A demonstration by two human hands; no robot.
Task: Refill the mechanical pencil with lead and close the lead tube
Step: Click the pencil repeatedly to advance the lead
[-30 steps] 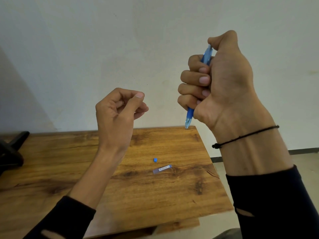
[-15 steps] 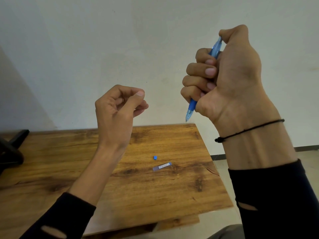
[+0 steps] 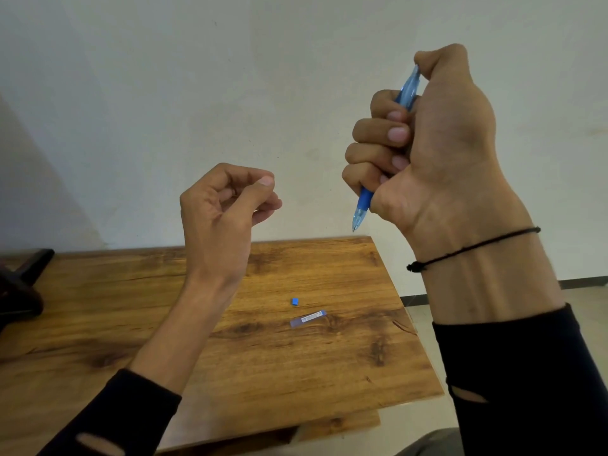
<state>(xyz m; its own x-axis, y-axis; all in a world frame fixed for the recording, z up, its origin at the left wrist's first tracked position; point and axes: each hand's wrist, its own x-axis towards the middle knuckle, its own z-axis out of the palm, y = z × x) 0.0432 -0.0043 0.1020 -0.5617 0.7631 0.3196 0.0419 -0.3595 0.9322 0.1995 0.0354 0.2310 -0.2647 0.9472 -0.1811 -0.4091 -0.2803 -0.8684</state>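
Only an unreadable label on lead tube.

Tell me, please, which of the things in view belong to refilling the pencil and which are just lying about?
Part of the job:
pencil, gripped in the right hand
lead tube lying on the table
small blue cap beside it
left hand, fingers pinched together

Just lying about:
dark object at the table's left edge

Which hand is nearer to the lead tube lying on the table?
Left. The left hand is raised above and left of the lead tube; the right hand, gripping the mechanical pencil, is higher, to its right.
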